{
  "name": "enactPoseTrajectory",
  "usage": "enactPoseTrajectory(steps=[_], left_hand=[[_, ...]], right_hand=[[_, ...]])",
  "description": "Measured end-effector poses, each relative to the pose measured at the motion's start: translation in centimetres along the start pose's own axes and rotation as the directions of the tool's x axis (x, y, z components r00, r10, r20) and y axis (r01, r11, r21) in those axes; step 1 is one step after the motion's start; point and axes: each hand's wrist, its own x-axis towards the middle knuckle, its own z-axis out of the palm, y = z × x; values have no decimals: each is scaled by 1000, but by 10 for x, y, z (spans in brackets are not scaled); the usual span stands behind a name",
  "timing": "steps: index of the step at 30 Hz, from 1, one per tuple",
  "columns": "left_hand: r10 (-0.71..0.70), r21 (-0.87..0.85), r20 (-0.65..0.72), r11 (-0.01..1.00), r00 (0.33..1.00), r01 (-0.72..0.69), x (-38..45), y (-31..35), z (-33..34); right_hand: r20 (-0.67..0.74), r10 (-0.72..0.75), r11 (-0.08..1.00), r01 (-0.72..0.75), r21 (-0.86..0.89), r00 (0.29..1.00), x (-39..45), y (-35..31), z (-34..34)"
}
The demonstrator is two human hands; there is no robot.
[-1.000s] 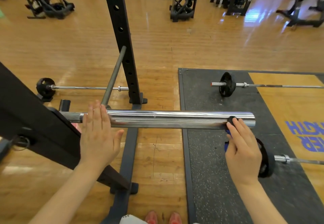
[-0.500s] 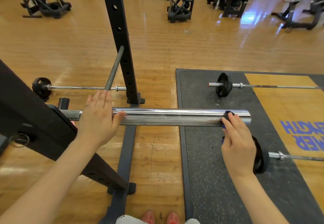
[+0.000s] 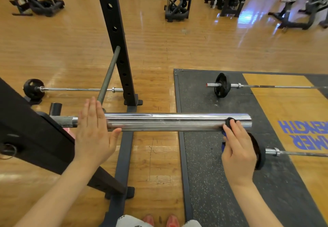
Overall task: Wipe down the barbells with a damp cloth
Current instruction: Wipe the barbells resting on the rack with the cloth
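Left hand (image 3: 94,134) flat, fingers straight, braces barbell sleeve (image 3: 177,122) against rolling. Right hand (image 3: 237,148) presses dark cloth (image 3: 229,122) near sleeve end, likely wiping.

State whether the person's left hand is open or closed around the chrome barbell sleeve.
Open. The left hand lies flat against the chrome barbell sleeve, fingers straight and together, thumb spread.

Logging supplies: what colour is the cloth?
Black and blue cloth, best in the head view.
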Motion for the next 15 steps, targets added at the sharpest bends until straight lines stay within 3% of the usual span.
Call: enactPoseTrajectory(steps=[9,15], left_hand=[[15,14,142,1000,990,-17,40,-7,-11],[-32,-58,44,998,999,35,15,1,-19]], right_hand=[[-38,28,1000,-28,-9,999,36,-8,3],[-13,-46,998,45,-37,999,19,0,11]])
